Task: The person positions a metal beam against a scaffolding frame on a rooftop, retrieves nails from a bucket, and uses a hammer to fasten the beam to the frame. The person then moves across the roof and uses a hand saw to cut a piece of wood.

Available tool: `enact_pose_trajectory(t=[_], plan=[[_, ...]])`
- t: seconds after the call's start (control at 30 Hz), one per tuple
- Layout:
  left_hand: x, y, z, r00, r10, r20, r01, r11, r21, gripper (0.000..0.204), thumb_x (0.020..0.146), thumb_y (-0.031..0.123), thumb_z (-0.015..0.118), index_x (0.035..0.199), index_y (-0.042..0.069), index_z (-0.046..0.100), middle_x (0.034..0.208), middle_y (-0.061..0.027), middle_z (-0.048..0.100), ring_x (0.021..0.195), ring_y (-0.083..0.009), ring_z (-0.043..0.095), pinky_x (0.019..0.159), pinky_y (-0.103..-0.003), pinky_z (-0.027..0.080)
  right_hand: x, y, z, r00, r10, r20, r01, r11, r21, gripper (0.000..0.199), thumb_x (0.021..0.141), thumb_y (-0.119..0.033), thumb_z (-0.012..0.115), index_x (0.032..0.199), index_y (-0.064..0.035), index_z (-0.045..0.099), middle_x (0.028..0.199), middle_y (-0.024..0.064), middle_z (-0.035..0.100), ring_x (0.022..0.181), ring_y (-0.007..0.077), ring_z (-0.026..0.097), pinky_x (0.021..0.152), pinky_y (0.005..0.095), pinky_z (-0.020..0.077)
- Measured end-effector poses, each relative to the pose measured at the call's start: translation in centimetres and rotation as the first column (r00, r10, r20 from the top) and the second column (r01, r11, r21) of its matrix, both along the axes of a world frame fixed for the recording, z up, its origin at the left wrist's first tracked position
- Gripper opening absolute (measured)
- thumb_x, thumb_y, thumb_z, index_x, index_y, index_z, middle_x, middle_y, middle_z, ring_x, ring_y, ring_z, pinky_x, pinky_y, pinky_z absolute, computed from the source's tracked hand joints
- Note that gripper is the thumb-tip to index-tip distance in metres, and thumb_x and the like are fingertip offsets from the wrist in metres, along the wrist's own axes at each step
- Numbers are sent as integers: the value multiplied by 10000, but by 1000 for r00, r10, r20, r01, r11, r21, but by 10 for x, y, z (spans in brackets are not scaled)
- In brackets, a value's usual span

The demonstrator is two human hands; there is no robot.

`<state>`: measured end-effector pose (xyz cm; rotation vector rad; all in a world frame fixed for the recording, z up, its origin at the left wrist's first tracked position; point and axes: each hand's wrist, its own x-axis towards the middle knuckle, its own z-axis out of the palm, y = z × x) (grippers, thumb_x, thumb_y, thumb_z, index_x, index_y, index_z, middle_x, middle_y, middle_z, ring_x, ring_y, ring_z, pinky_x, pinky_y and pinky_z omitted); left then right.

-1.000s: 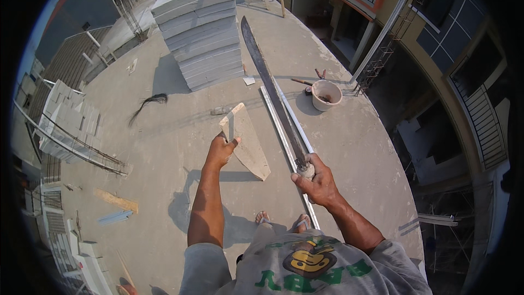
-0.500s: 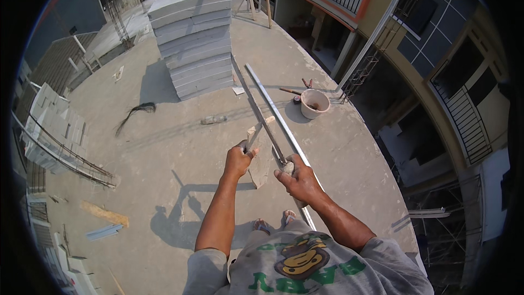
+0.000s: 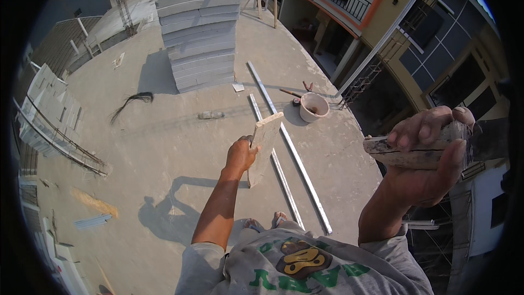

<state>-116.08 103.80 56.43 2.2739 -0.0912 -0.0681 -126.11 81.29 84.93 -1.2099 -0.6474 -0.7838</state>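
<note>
Slab piece [image 3: 265,147] held upright in the left hand [image 3: 242,154], a worn tool handle [image 3: 417,147] clamped in the right hand [image 3: 431,158].

Over near the far right edge of the concrete roof [image 3: 164,147] sits a pale bucket [image 3: 314,107]; I cannot make out what is in it. Left arm reaches out straight over the roof, grip wrapped round the lower edge of the flat pale slab piece, which stands on end just above two long metal rails [image 3: 284,153] lying on the concrete. Right arm is bent and raised close, fingers [image 3: 426,128] curled over the handle, thumb pressed beneath. Behind stands a tall stack of grey boards [image 3: 199,33].
</note>
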Motion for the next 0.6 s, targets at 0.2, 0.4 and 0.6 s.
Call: enact_pose_trajectory(t=[0.2, 0.4, 0.6], plan=[[-7, -12, 9, 999, 38, 16, -38, 998, 52, 283, 845, 288, 732, 989, 44, 728, 934, -212, 703, 881, -384, 681, 796, -457, 522, 5, 22, -174, 314, -491, -813, -531, 619, -579, 464, 876, -266, 693, 1163, 53, 517, 869, 251, 674, 757, 331, 686, 709, 429, 526], [0, -10, 2, 994, 108, -24, -108, 994, -4, 308, 810, 285, 784, 936, 9, 731, 807, -195, 706, 753, -351, 692, 688, -404, 512, 17, 3, -207, 190, -278, -942, -567, 752, -336, 427, 869, -220, 722, 1164, 16, 524, 770, 104, 629, 623, 202, 651, 576, 317, 523], [-15, -10, 18, 955, 269, 128, -223, 931, -290, 518, 796, 268, 822, 1207, 5, 647, 1022, -172, 719, 954, -254, 708, 844, -375, 554, 24, -4, -210, -173, 179, -969, -545, 802, 246, 310, 834, -74, 723, 1056, 10, 523, 689, 60, 566, 434, 148, 545, 401, 286, 476]])
